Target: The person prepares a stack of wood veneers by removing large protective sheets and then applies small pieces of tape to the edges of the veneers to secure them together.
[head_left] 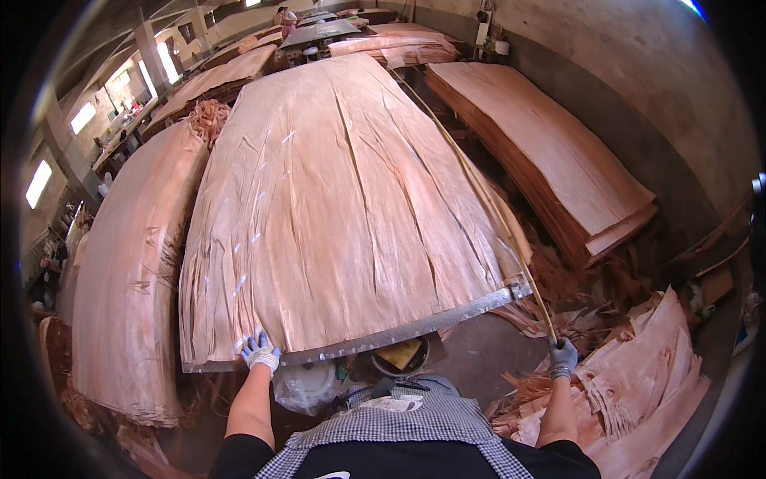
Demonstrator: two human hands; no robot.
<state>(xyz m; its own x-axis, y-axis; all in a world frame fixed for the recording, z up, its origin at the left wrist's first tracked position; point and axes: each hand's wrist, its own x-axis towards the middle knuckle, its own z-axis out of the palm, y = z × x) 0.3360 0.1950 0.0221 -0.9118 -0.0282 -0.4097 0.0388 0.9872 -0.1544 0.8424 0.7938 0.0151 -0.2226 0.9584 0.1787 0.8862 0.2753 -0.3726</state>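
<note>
A large, wrinkled sheet of wood veneer (319, 199) with long dark splits lies spread in front of me on a table with a grey metal front edge (415, 329). My left hand (261, 353), in a grey-blue glove, rests on the sheet's near left edge with its fingers spread. My right hand (562, 357), gloved too, is closed round the near end of a long thin strip (540, 302), apparently wood. The strip runs away from me along the sheet's right side. Short pale tape-like marks dot the sheet's left part.
Stacks of veneer stand at left (128, 271) and right (542, 144). Torn veneer scraps (638, 375) heap up beside my right arm. Below the table's front edge are a dark round container (401, 357) and a clear plastic bag (307, 387). Far back stands a person (287, 22).
</note>
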